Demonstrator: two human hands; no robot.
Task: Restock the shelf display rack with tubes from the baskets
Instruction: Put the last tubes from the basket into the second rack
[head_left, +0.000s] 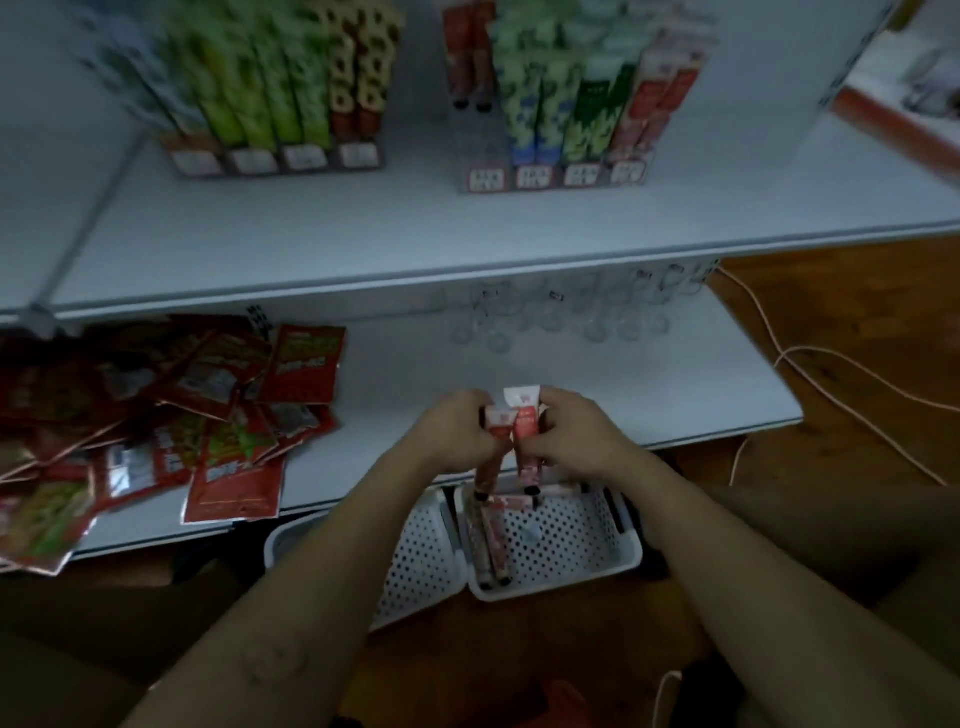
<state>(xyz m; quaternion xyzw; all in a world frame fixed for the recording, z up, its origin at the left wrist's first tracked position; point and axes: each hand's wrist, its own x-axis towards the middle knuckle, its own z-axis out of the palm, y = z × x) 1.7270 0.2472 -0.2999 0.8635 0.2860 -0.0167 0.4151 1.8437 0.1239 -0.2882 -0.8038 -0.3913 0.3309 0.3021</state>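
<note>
Left hand (457, 431) and right hand (576, 436) meet almost knuckle to knuckle directly above the white perforated plastic basket (631, 551). The fingers of each are curled round one slim red-and-pink squeeze tube. The left-hand tube (488, 470) and the right-hand tube (529, 447) both hang upright, flat crimped ends up and dark caps pointing down toward the basket. They seem to be held side by side so that they can be squared up into one bundle and carried to the shelf together, saving a trip.

Each tube is narrow and soft-looking, pale pink at the crimp and deepening to red along a patterned body. The print is too blurred to read. More tubes of the same kind (493, 540) lie flat along the left side of the basket, so stock remains to be moved.

Touching the basket's left wall sits a second white perforated basket (421, 561), its contents hidden by the left forearm. Far above and beyond the basket, on the upper white shelf, stands the clear tiered display rack (556, 176), with upright tubes in green, blue and red rows. Its leftmost lane looks thin toward the front, which is probably where these two belong. Up and to the left of the basket, red foil sachets (208, 415) lie heaped on the lower shelf.
</note>
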